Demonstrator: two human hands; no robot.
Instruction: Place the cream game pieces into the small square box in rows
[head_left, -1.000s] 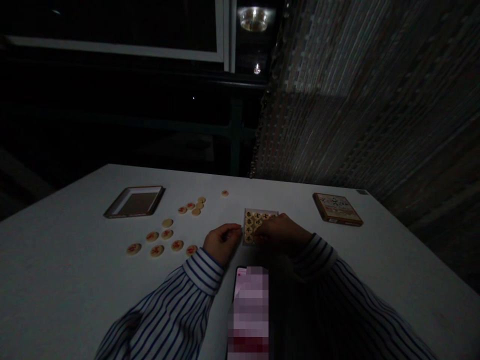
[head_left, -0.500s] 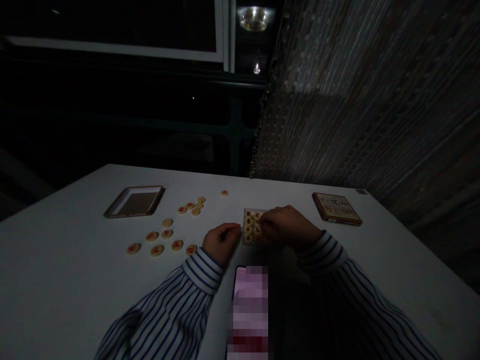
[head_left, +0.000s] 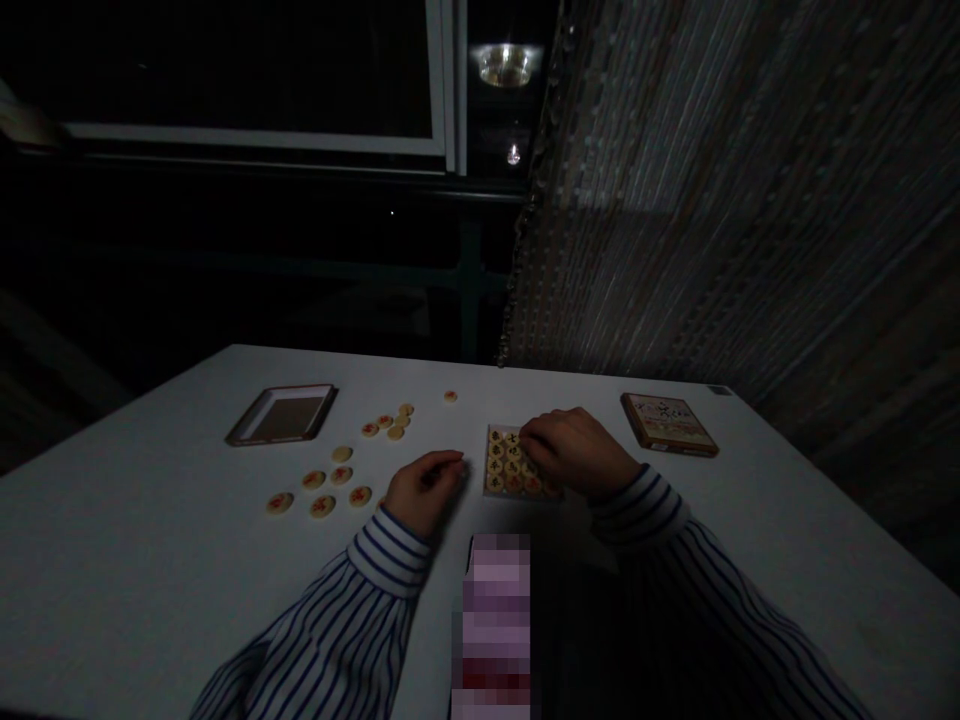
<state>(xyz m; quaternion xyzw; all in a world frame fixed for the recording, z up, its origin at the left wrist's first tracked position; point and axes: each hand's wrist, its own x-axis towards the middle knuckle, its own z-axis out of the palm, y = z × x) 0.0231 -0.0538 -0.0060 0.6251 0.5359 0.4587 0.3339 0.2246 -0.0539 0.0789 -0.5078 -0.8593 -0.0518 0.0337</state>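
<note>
A small shallow tray holds rows of round Chinese chess pieces, with black characters and, along the near row, some red ones. Over its right part is my right hand, its fingers closed and pointing down at the pieces; the hand hides that side, so what the fingertips hold cannot be made out. Just left of the tray, apart from it, is my left hand. Its thumb and forefinger are pinched together, and anything between them is too small to tell. Loose red-marked pieces lie left of this hand, one partly hidden by it.
An open box half lies at the left, and a printed box lid at the right. More pieces are scattered mid-table, with a lone piece farther back. A phone lies near me. A bead curtain hangs behind the table.
My left hand has drawn back left, away from the tray's edge. My right hand stays over the tray, and more of the near row shows. The view has tipped slightly upward.
</note>
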